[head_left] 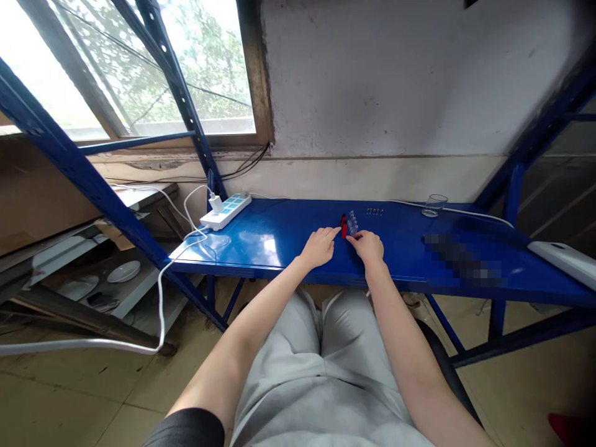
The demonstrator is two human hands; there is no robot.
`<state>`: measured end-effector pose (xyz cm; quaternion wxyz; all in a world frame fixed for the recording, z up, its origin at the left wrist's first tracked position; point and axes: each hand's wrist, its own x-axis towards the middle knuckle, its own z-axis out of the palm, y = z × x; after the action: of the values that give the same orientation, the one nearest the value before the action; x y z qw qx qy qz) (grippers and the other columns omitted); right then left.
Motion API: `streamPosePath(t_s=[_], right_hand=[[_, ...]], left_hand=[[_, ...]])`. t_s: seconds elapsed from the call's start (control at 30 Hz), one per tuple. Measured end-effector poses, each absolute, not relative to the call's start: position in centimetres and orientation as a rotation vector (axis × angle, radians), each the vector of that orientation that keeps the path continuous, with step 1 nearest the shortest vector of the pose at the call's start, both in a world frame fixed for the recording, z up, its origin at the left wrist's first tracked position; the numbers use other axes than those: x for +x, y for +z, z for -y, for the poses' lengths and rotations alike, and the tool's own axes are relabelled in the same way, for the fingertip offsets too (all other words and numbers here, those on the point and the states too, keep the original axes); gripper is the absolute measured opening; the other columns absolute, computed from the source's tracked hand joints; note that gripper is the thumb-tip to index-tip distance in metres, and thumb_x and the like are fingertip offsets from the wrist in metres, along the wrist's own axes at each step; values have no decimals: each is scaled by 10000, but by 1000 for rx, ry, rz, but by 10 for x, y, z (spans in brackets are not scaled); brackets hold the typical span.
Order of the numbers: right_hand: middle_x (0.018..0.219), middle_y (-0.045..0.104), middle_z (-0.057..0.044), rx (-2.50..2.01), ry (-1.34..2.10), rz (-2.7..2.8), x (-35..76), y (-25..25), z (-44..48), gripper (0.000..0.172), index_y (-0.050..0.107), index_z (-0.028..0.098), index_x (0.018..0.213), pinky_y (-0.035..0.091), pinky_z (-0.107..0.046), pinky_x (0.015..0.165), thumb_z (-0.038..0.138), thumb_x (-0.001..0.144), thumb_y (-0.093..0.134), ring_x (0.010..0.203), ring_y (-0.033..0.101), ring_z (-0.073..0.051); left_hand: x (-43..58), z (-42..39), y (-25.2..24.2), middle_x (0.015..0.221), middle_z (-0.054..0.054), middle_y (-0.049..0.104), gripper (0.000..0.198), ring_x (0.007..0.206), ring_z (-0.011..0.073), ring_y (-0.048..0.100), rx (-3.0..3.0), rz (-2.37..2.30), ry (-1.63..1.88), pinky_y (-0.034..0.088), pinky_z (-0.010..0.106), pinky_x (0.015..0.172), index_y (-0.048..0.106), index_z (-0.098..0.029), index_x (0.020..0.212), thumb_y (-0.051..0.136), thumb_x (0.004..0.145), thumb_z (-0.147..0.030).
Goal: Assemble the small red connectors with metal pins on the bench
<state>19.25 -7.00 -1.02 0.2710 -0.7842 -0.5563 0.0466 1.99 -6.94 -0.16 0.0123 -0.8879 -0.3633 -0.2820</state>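
A small red and black piece (344, 227) stands on the blue tabletop in front of me. Directly to its right is a row of small clear pieces (352, 222) with rounded tops; their kind is too small to tell. My left hand (320, 246) comes in from the left, index finger stretched out, its tip at or very near the red piece. From the right, my right hand (370, 247) has thumb and forefinger pinched close at the near end of the clear row. Whatever lies between those fingertips is hidden. Several tiny metallic pieces (375, 212) stand farther back.
A white power strip (226, 211) with a plugged-in cord sits at the table's left end. Toward the back right stands a clear glass (434, 205). A blurred-out dark object (460, 259) and a white device (563, 261) lie at right. Blue posts frame the blue table (279, 217).
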Motion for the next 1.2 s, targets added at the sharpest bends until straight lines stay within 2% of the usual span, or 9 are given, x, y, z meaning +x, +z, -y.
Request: streamPosePath(t_s=[0.1, 0.2, 0.47, 0.63, 0.77, 1.2], right_hand=[[883, 678, -86, -2104, 104, 1520, 192, -11, 70, 325, 668, 189, 901, 425, -278, 621, 457, 777, 532, 846, 612, -235], [879, 678, -84, -2111, 116, 1523, 191, -10, 71, 312, 658, 188, 918, 426, -271, 623, 436, 786, 523, 853, 612, -232], [891, 669, -94, -2120, 128, 1511, 190, -8, 73, 283, 653, 188, 919, 430, -259, 639, 403, 791, 520, 859, 610, -216], [868, 672, -97, -2114, 88, 1509, 191, -11, 71, 254, 654, 188, 886, 423, -268, 607, 382, 778, 531, 831, 612, -225], [841, 670, -87, -2084, 87, 1508, 192, -13, 71, 244, 652, 187, 864, 409, -261, 582, 381, 779, 530, 807, 611, -215], [816, 656, -40, -1948, 75, 1743, 185, -8, 74, 156, 612, 212, 837, 336, -229, 537, 328, 787, 521, 743, 582, -163]], left_hand=[[31, 72, -2, 1273, 86, 472, 528, 1084, 220, 442, -2691, 1166, -708, 387, 350, 827, 282, -217, 1369, 307, 846, -151], [41, 71, -3, 1291, 105, 453, 541, 1085, 227, 435, -2616, 1196, -600, 374, 347, 817, 250, -210, 1390, 284, 853, -146], [54, 61, -1, 1228, 136, 489, 480, 1060, 237, 447, -2585, 1225, -508, 361, 364, 816, 373, -150, 1321, 267, 855, -110], [54, 57, -4, 1004, 128, 583, 300, 936, 243, 497, -2563, 1261, -800, 357, 372, 792, 556, -141, 1058, 316, 880, -176], [50, 59, -8, 912, 102, 607, 207, 875, 221, 515, -2554, 1392, -1037, 361, 358, 775, 564, -158, 898, 360, 875, -174], [37, 55, -13, 860, 52, 596, 80, 780, 146, 538, -2489, 1449, -1843, 442, 278, 731, 533, -172, 852, 463, 815, -158]])
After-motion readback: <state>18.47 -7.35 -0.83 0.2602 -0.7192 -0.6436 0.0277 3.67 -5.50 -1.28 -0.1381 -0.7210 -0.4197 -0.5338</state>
